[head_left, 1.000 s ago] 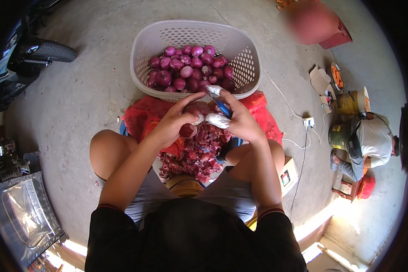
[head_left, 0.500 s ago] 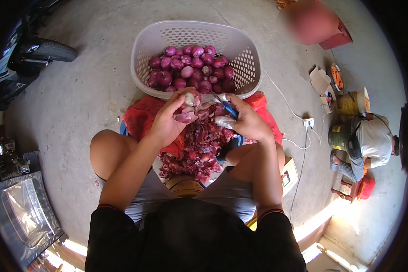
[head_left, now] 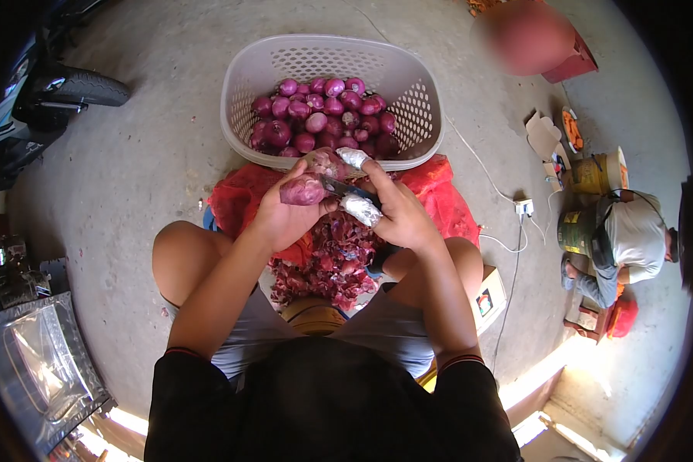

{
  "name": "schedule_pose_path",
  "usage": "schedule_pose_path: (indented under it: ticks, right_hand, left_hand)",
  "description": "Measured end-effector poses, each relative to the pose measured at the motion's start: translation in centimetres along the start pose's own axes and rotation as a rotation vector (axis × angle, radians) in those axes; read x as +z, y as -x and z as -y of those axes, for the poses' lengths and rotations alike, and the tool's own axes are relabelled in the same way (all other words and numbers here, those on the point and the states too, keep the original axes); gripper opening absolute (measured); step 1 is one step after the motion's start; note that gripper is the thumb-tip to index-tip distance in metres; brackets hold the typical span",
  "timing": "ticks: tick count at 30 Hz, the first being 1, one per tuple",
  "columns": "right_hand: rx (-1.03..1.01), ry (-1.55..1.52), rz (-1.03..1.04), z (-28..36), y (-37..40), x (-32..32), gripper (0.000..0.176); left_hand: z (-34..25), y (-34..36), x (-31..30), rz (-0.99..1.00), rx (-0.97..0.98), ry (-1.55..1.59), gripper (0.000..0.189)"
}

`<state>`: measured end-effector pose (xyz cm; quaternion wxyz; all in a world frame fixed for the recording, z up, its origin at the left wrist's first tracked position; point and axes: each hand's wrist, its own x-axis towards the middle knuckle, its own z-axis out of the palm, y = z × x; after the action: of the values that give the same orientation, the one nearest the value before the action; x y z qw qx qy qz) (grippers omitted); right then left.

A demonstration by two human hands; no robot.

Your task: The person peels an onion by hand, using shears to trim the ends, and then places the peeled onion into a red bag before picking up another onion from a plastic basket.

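Purple onion [head_left: 302, 191], and it sat right there in the half-curled left hand [head_left: 277, 209], just short of the basket [head_left: 246, 77]! Beside it, by the fingertips, crowded a second pale-purple piece [head_left: 325, 162]; whether that was another bulb or loosened skin was hard to tell.

Over on the right hand [head_left: 408, 212], the grip was closed around a small knife [head_left: 362, 194], its blade aimed leftward, close to the left thumb [head_left: 329, 205]. There lay the danger: one skid on slick skin could have sent the edge into that thumb. Silvery wrapping [head_left: 360, 209] covered the right thumb and forefinger, a fair guard, yet it might have slid and loosened the hold. And that left cradle looked slack! A push from the blade could have rolled the onion out, onto the skins [head_left: 331, 266] below.
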<state>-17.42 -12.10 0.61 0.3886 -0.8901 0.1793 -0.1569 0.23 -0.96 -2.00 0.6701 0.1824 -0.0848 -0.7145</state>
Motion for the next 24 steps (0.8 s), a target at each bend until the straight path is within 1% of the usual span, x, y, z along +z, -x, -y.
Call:
schedule_pose_path:
  ticks: [2,4,7,8,10,14,16,20,22,24]
  right_hand:
    - [-0.042,0.011,-0.009,-0.5,-0.1,0.1,0.073]
    - [-0.010,-0.016,0.028,-0.3,-0.1,0.0,0.071]
    - [0.078,-0.046,0.091,0.4,-0.2,-0.4,0.063]
    - [0.113,-0.054,0.113,0.6,-0.2,-0.6,0.060]
    - [0.093,-0.034,0.083,0.9,-0.3,-0.5,0.062]
    - [0.032,-0.024,0.029,1.5,-0.5,-0.4,0.059]
    - [0.069,-0.037,0.052,1.5,-0.4,-0.4,0.057]
    - [0.085,-0.084,0.073,1.5,-0.5,-0.4,0.052]
    - [0.057,-0.077,0.055,1.4,-0.5,-0.3,0.051]
    - [0.035,-0.078,0.038,1.2,-0.5,-0.1,0.051]
  left_hand:
    - [-0.1,0.1,0.4,-0.009,-0.024,-0.015,0.046]
    - [0.0,0.2,0.6,-0.057,-0.046,-0.024,0.046]
    - [-0.2,0.3,-0.7,0.088,-0.080,0.027,0.045]
    - [-0.1,0.4,-1.0,0.052,-0.073,0.002,0.045]
    - [-0.2,0.6,-0.4,-0.018,-0.060,-0.048,0.045]
    - [-0.3,0.6,-0.4,-0.004,-0.071,-0.040,0.043]
    - [-0.3,0.8,-0.1,-0.021,-0.070,-0.038,0.042]
    - [-0.5,0.8,-0.8,0.052,-0.070,-0.102,0.041]
    - [-0.6,0.8,-0.8,0.074,-0.063,-0.146,0.041]
    - [-0.6,0.8,-0.7,0.044,-0.067,-0.161,0.041]
